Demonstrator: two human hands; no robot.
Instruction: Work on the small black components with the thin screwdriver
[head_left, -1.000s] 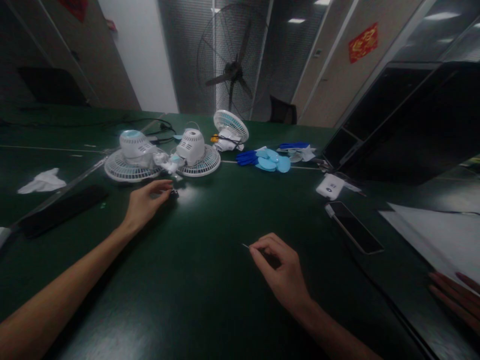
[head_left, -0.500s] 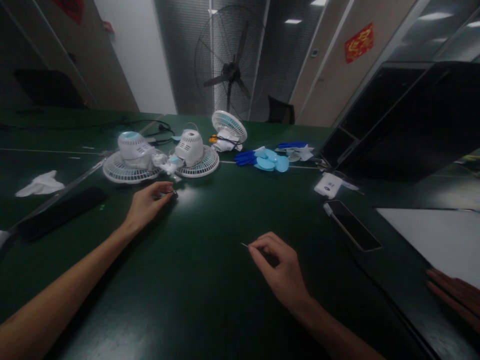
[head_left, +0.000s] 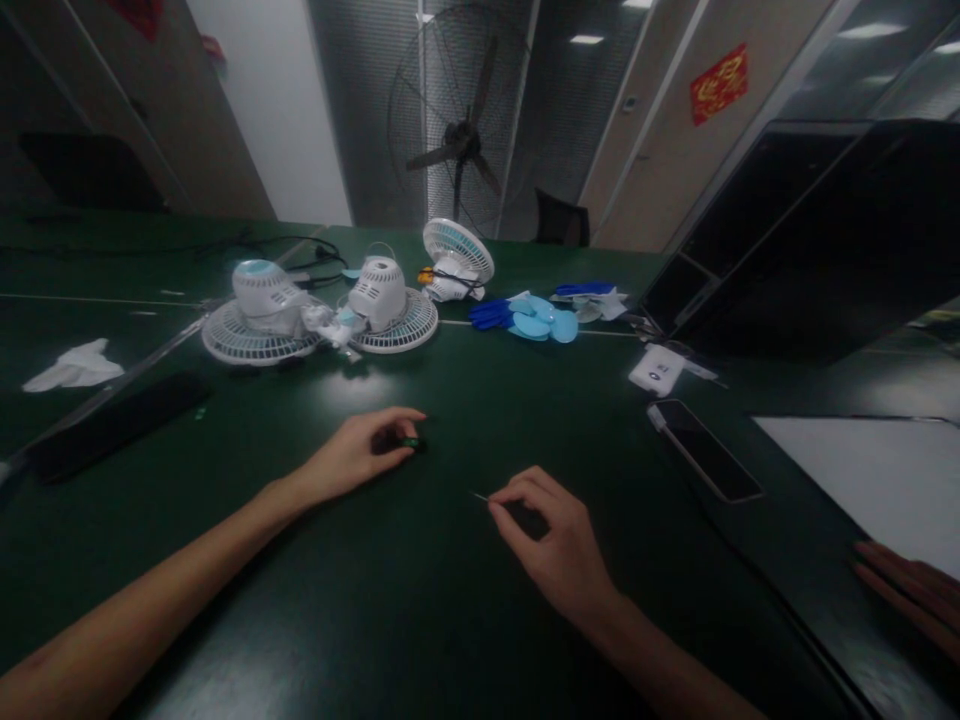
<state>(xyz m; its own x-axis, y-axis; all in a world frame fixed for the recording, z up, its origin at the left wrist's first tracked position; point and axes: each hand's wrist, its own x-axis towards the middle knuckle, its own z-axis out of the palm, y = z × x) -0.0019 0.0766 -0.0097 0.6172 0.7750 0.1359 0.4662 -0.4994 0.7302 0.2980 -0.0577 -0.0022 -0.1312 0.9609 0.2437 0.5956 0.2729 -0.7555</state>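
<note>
My left hand (head_left: pixel 367 450) is curled over the middle of the dark green table (head_left: pixel 420 600). Between its thumb and fingers is a small dark object (head_left: pixel 411 442) with a greenish tint, too small to name. Opposite it, my right hand (head_left: pixel 555 535) pinches a thin, needle-like metal piece (head_left: pixel 478 496) between thumb and forefinger. The tip of this piece points left, toward my left hand, and the two hands stay apart.
Beyond my hands lie a left white fan (head_left: pixel 259 315), a middle one (head_left: pixel 382 305) and a tilted one (head_left: pixel 456 260). Blue fan blades (head_left: pixel 544 320) rest by blue gloves (head_left: pixel 491 315). At right are a phone (head_left: pixel 705 450), a black monitor (head_left: pixel 817 240) and another person's hand (head_left: pixel 907 590).
My left hand has moved right and nearer, away from the fans and toward my right hand, carrying the small dark object. My right hand has shifted slightly left with the needle-like piece.
</note>
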